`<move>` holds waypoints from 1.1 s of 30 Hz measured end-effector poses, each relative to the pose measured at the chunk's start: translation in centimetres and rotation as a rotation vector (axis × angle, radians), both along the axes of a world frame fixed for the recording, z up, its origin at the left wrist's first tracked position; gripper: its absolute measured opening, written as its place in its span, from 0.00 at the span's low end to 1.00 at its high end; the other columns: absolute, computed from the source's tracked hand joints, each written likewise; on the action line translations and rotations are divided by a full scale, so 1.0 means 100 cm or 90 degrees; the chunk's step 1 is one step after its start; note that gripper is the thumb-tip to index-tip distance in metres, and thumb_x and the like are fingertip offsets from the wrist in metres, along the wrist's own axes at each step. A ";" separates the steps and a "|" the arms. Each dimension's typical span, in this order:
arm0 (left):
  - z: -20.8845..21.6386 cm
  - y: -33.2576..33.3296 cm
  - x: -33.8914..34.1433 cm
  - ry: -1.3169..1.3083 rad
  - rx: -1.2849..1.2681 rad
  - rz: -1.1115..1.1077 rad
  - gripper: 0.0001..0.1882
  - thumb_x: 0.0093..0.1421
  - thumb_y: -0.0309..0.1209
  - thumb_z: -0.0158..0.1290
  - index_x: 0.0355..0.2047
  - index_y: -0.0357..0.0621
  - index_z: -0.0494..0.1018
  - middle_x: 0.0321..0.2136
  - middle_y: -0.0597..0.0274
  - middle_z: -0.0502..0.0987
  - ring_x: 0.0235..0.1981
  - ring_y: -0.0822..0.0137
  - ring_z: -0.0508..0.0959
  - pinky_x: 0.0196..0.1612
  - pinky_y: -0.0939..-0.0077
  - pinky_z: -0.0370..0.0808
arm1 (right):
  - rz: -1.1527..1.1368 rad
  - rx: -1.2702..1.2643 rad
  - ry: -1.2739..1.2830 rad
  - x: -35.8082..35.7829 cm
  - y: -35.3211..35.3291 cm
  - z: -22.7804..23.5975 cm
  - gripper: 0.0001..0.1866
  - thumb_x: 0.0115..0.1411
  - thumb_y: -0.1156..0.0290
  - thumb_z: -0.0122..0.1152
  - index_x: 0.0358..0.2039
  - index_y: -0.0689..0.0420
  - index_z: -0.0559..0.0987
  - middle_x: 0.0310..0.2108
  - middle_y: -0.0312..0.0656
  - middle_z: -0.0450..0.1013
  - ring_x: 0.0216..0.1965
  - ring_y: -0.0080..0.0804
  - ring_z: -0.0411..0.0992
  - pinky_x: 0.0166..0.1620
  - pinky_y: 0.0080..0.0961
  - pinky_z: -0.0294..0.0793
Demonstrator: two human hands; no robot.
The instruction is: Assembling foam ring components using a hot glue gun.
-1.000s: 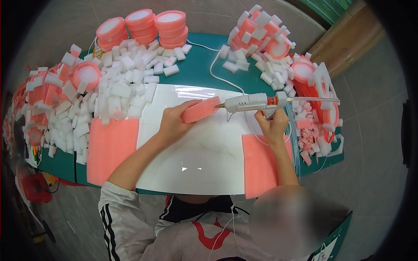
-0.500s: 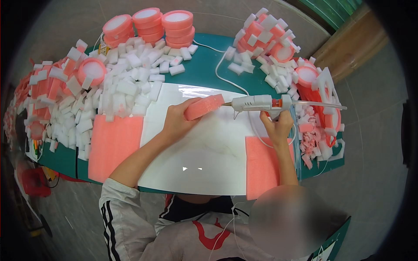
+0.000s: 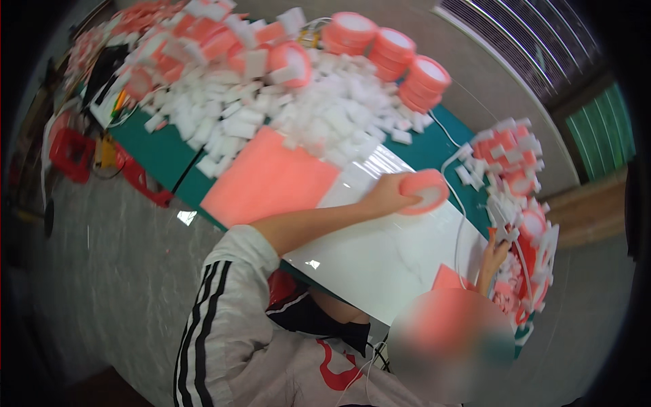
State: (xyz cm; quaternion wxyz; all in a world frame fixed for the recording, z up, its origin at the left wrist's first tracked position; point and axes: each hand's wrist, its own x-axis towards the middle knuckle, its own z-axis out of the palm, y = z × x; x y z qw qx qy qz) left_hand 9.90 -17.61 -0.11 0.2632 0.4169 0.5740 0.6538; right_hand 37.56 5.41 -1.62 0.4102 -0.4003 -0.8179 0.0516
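My left hand [image 3: 388, 195] grips a round foam piece [image 3: 430, 197] over the white glossy board, its pink rim enclosing a white middle. Farther right, my right hand [image 3: 494, 256] is closed on a white glue gun [image 3: 503, 235], small and blurred beside the foam heap. The gun stands apart from the foam piece. On the board's left end lies a flat pink foam sheet [image 3: 271, 178]. Part of another pink sheet [image 3: 444, 277] shows near my right forearm; a blurred round patch hides the rest.
Loose white foam blocks [image 3: 237, 122] spread along the far side. Stacked pink-and-white foam rounds [image 3: 424, 83] stand behind them. Foam clusters studded with blocks [image 3: 505, 150] sit at the right. A white cord [image 3: 458, 197] crosses the board. Red plastic stools [image 3: 70, 150] stand left of the green table [image 3: 150, 144].
The view has swung, so the table appears tilted and shifted. The foam round has turned its white face up, and the glue gun's tip has drawn away from it toward the right.
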 end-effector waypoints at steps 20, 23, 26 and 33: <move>0.003 0.009 0.010 -0.221 -0.068 0.033 0.23 0.39 0.37 0.58 0.34 0.36 0.71 0.30 0.54 0.74 0.31 0.64 0.74 0.34 0.74 0.70 | -0.270 -0.041 -0.714 -0.075 -0.083 0.150 0.19 0.52 0.59 0.52 0.33 0.63 0.74 0.29 0.53 0.72 0.31 0.47 0.72 0.35 0.36 0.68; -0.003 0.005 0.004 -0.256 -0.083 0.030 0.23 0.39 0.38 0.58 0.35 0.37 0.70 0.31 0.54 0.74 0.32 0.63 0.74 0.36 0.73 0.70 | 0.198 -0.106 -0.402 -0.157 -0.146 0.196 0.08 0.52 0.71 0.52 0.30 0.62 0.75 0.27 0.43 0.73 0.26 0.33 0.70 0.30 0.23 0.67; -0.007 -0.004 -0.008 -0.309 -0.139 0.034 0.24 0.39 0.38 0.58 0.36 0.37 0.70 0.32 0.54 0.74 0.33 0.63 0.74 0.37 0.73 0.70 | 0.572 -0.131 -0.327 -0.254 -0.210 0.203 0.07 0.49 0.79 0.53 0.31 0.63 0.75 0.28 0.42 0.73 0.27 0.29 0.70 0.31 0.20 0.66; 0.005 0.004 -0.002 -0.319 -0.129 -0.024 0.25 0.41 0.38 0.58 0.37 0.36 0.69 0.31 0.56 0.74 0.33 0.65 0.74 0.37 0.75 0.70 | 1.033 0.189 -0.319 -0.423 -0.265 0.130 0.20 0.48 0.73 0.53 0.44 0.56 0.67 0.48 0.48 0.61 0.48 0.44 0.61 0.46 0.33 0.63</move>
